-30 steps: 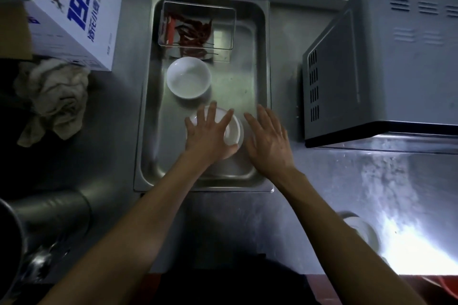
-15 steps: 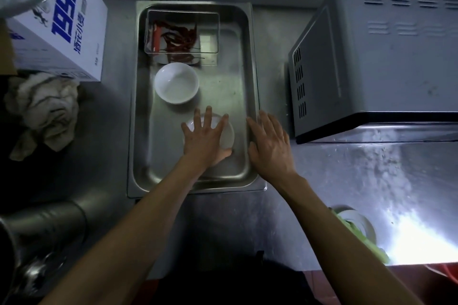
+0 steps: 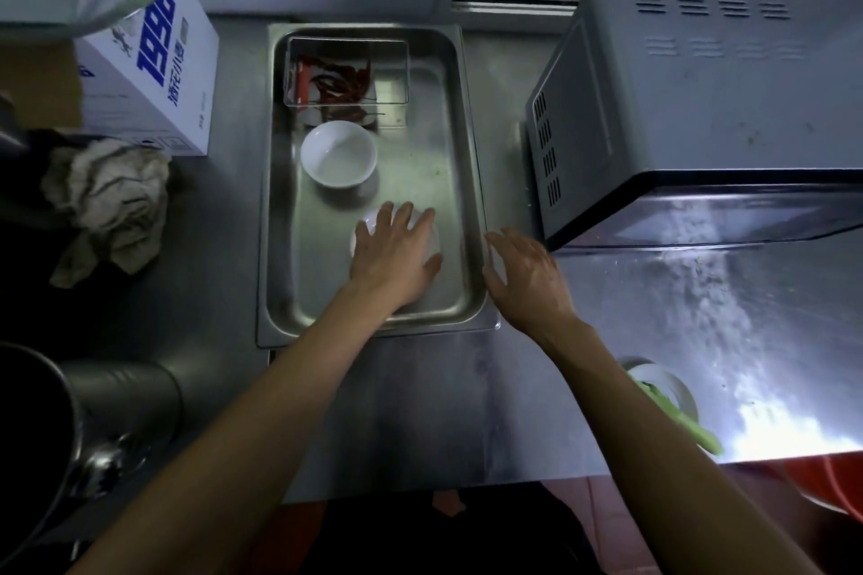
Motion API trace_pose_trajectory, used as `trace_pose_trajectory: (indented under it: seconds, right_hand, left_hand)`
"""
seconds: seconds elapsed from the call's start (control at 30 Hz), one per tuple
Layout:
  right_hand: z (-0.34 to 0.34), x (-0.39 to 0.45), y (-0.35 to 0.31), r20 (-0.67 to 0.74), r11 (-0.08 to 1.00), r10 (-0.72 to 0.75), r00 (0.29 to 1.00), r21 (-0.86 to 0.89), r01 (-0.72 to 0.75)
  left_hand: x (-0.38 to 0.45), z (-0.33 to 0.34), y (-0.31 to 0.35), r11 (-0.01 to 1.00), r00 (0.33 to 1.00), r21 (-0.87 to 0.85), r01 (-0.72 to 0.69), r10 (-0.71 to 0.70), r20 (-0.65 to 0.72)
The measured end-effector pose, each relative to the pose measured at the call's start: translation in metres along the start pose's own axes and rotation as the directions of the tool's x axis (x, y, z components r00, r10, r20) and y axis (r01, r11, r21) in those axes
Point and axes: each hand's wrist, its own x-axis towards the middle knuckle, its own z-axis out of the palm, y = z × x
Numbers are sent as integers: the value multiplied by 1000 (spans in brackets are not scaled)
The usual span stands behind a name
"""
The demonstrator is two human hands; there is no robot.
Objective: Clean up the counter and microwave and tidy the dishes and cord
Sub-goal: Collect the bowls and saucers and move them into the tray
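The steel desk (image 3: 420, 411) is stretching across the view, carrying everything here. The grey microwave (image 3: 700, 107) is sitting at its right, its vented side facing a long steel tray (image 3: 467, 182) that is lying near the desk's middle. A white box with blue print (image 3: 154, 75) is standing at the far left, and a crumpled rag (image 3: 107, 201) is lying just in front of it. Inside the tray, a clear container of dried red chillies (image 3: 345, 75) is occupying the far end, an upright white bowl (image 3: 338, 154) is sitting just in front of it, and a second white dish (image 3: 369, 224) is lying nearer the person, mostly hidden. The left hand (image 3: 397, 252) is resting flat on that dish, its grip loose with fingers spread and straight, not curling round anything. The right hand (image 3: 527, 275) is hovering at the tray's right rim, its grip likewise slack and holding nothing, fingers extended. Near the desk's front right edge, a small white plate (image 3: 663, 388) is lying with something green (image 3: 677, 420) across it.
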Motion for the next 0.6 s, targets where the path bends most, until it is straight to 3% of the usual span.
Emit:
trace_pose_trajectory:
  seconds: [0.3, 0.6]
  right_hand:
    - [-16, -59, 45, 1, 993, 66, 998, 98, -66]
    - [-33, -193, 158, -94, 950, 202, 975, 260, -172]
  left_hand:
    - [-32, -15, 65, 998, 998, 20, -64, 64, -22]
    - [-92, 11, 218, 959, 966, 112, -260, 257, 42]
